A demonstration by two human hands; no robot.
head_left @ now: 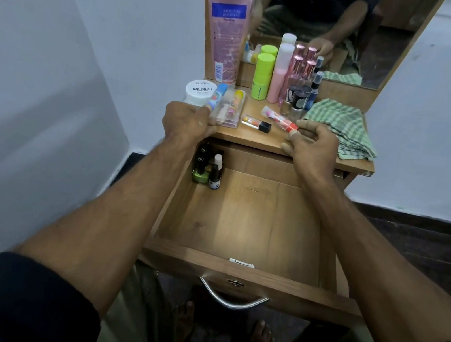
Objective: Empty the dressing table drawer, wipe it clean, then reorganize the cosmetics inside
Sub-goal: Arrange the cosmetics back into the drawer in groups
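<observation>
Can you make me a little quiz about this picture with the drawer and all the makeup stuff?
1. True or false: the open wooden drawer has nothing in it.
2. What does the right hand hold? A) the green checked cloth B) a clear tube with a red band C) the tall pink lotion tube
3. Fill in: the white round jar on the tabletop reads "NAIL ____".

Key
1. False: a few small nail polish bottles stand in its far left corner.
2. B: the fingers pinch it, above the tabletop. The left hand grips a small blue-capped tube.
3. POLISH.
</observation>
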